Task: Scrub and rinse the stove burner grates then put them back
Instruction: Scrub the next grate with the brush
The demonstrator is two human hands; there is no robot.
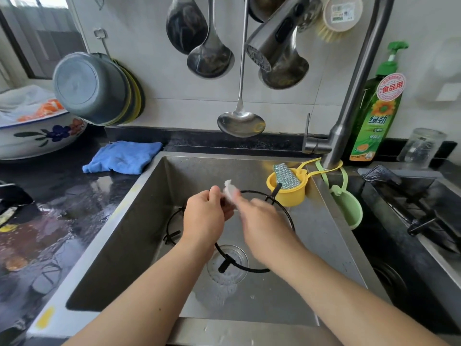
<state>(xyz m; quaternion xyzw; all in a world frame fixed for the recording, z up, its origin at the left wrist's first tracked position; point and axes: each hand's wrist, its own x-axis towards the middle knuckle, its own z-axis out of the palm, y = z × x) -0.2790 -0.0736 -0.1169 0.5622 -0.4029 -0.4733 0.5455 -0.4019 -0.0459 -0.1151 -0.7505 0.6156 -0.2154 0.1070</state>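
Note:
A black round burner grate (225,258) lies in the steel sink (139,221), partly over the drain. Both my hands are above it. My left hand (205,216) has its fingers curled and pinches a small white foamy scrub pad (230,192) at its top. My right hand (262,221) is blurred with motion, and its fingers also reach the pad from the right. A second black grate (421,221) sits on the stove at the right. The hands hide the grate's middle.
The faucet head (269,46) hangs over the sink, with ladles on the wall behind. A yellow cup holding a silver scourer (287,186) and a green cup (349,211) hang at the sink's right rim. A dish soap bottle (374,116) stands behind. A blue cloth (122,158) lies on the wet counter at left.

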